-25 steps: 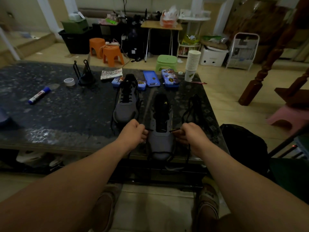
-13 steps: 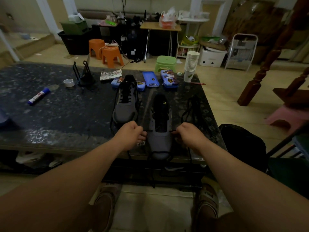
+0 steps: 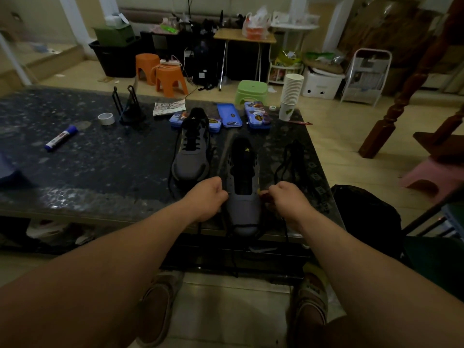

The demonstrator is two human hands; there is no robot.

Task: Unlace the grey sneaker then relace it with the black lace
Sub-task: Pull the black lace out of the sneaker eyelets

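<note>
- A marker [image 3: 61, 137] with a blue cap lies far left on the dark table [image 3: 105, 162]; its label carries print too small to read.
- A roll of tape [image 3: 106, 118] and a printed leaflet [image 3: 169, 108] sit further along the far side; the leaflet's lettering is blurred.
- The second sneaker [image 3: 192, 149], left of centre, is fully laced in black and looks untouched by this job.
- Behind it lie blue tins [image 3: 229, 118] with bright pictures, their wording unreadable.
- The left hand [image 3: 204, 199] is closed at the left side of the toe end, apparently pinching a lace end; the lace itself is hidden by the fingers.
- The grey sneaker [image 3: 243, 182] stands between both hands at the near edge of the table, toe toward the person. Its eyelets look bare and the tongue is exposed, so the unlacing seems done. A small yellow three-bar logo, seemingly Adidas, marks the tongue.
- The right hand [image 3: 288, 199] is closed at the lowest right eyelet, seemingly gripping the other lace end.
- Strands hang from under both hands over the table edge, so relacing appears to be only at the first row, with every higher row left.
- A loose black lace [image 3: 288, 159] lies just right of the shoe.
- A stack of paper cups [image 3: 290, 95] stands far right, the bottom cup showing a green leaf print.
</note>
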